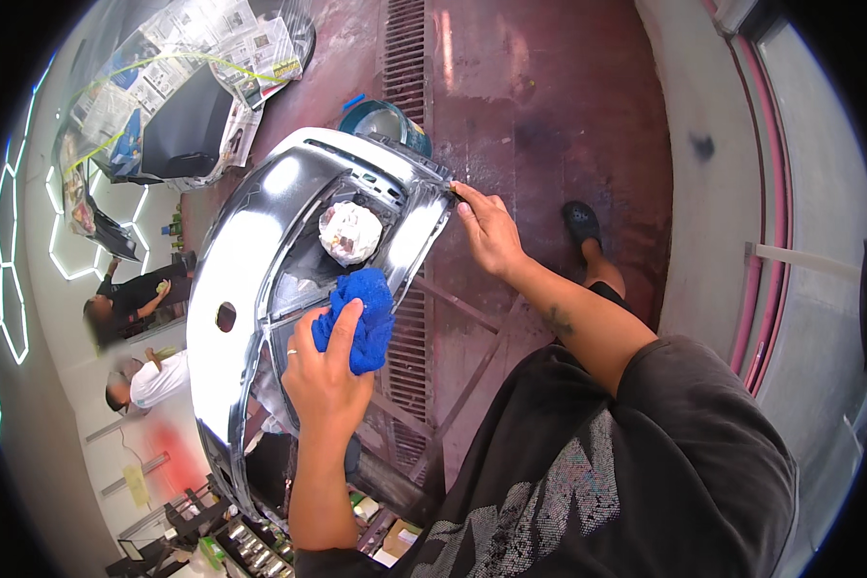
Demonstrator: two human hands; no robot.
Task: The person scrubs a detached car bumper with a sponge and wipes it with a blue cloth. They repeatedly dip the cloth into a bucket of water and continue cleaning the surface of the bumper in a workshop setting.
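A glossy dark car bumper [223, 217] rests on a metal stand in front of me, white light glaring off its surface. My left hand [329, 371] grips a bunched blue cloth [364, 313] over the bumper's near side. My right hand [489, 229] is at the bumper's far right corner, fingers closed at its edge; a small yellowish bit shows at the fingertips, too small to name. A round white wad of crumpled covering [350, 233] sits in the bumper's opening, beyond the cloth.
Behind the bumper stands a teal bucket [414, 135] by a floor drain grate [405, 58]. Crossed bars of the stand [462, 308] reach over the red floor. A newspaper-covered car part [188, 106] is far left, with two people below it. A tool cart [250, 549] is lower left.
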